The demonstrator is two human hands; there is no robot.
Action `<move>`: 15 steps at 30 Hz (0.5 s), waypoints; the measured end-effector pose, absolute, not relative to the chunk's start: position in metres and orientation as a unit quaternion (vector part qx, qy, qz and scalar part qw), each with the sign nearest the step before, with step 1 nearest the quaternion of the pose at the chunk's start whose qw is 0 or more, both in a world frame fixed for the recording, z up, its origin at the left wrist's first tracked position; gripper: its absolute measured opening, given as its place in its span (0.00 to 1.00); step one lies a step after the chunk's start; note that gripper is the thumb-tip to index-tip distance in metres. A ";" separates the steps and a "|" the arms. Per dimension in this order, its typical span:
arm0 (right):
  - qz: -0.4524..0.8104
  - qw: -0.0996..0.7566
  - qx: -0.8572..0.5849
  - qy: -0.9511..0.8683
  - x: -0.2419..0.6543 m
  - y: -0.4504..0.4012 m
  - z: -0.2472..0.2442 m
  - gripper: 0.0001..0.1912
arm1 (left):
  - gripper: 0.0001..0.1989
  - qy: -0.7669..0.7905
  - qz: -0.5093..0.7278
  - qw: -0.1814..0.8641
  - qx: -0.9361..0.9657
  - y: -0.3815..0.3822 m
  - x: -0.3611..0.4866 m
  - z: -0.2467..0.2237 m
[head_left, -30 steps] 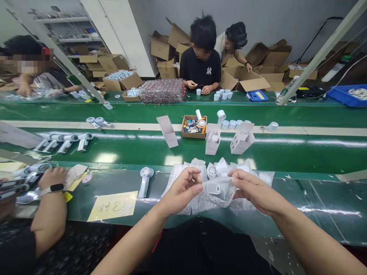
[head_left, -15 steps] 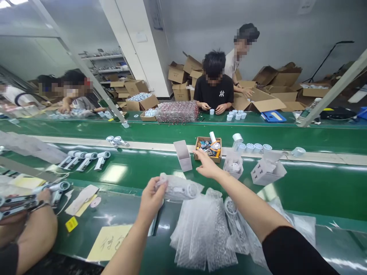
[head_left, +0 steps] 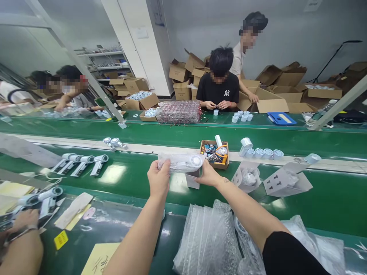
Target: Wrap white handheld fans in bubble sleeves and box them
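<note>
Now gripping the wrapped fan (head_left: pixel 185 163) with the left fingers (head_left: pixel 164 166) and the white box (head_left: pixel 193 181) with the right fingers (head_left: pixel 205 168), at the box's top, above the green worktop (head_left: pixel 137 173).

The parts box (head_left: pixel 214 154) sits left of two open boxes (head_left: pixel 246 176), behind bubble bags (head_left: pixel 208 240).

The left hand (head_left: pixel 159 177) has carried a white fan in a clear plastic sleeve (head_left: pixel 186 162) forward over the green belt (head_left: pixel 137 177). It now hides the upper part of the open white cardboard box (head_left: pixel 193 181), and the right hand (head_left: pixel 210 175) has moved to its right side.
</note>
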State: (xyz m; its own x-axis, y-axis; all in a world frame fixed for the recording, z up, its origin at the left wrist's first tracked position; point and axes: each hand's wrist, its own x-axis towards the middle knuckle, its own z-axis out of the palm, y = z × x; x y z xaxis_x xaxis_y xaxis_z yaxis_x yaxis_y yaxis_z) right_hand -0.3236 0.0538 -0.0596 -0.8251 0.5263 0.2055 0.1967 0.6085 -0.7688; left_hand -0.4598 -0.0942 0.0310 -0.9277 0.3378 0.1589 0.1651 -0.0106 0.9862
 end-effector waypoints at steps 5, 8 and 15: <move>0.395 0.225 -0.226 -0.862 -0.310 0.047 -0.064 0.29 | 0.04 0.757 0.402 -0.177 0.484 -0.098 -0.439 0.021; 0.402 0.236 -0.235 -0.853 -0.307 0.050 -0.063 0.27 | 0.03 0.700 0.244 -0.145 0.655 -0.095 -0.419 0.029; 0.419 0.225 -0.208 -0.855 -0.295 0.053 -0.061 0.32 | 0.05 0.730 0.037 0.028 0.682 -0.045 -0.422 0.074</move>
